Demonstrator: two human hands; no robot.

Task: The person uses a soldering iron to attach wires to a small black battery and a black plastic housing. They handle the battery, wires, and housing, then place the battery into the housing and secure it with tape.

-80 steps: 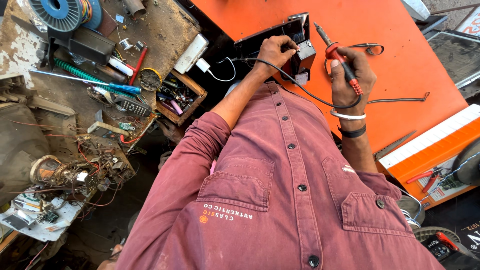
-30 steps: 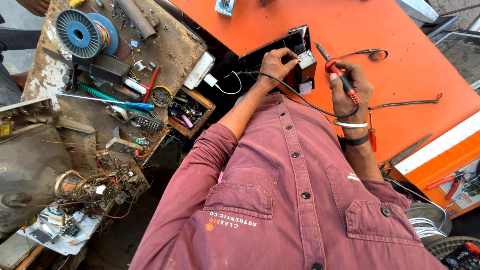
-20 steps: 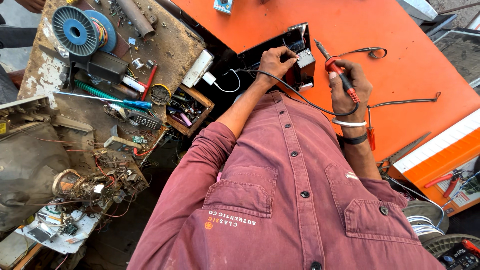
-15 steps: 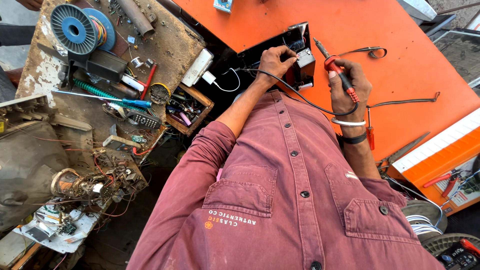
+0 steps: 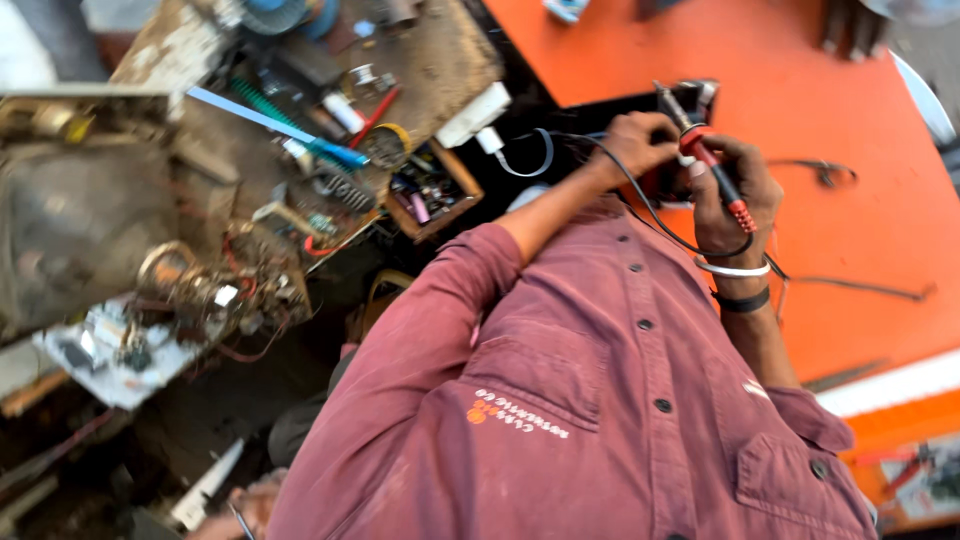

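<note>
A cluttered wooden workbench (image 5: 440, 60) fills the upper left. On it lies a blue-handled tool (image 5: 280, 128), with a red pen-like tool (image 5: 374, 116) just beside it. At the bench's near edge sits a small wooden tray (image 5: 432, 190) of small parts, and a white plug (image 5: 474, 114) lies close above the tray. Below the bench's left end, tangled wires (image 5: 215, 295) lie beside a circuit board (image 5: 120, 350).

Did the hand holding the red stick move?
Yes. The right hand with the red probe has drawn in toward the black box on the orange table, now almost touching the left hand.
</note>
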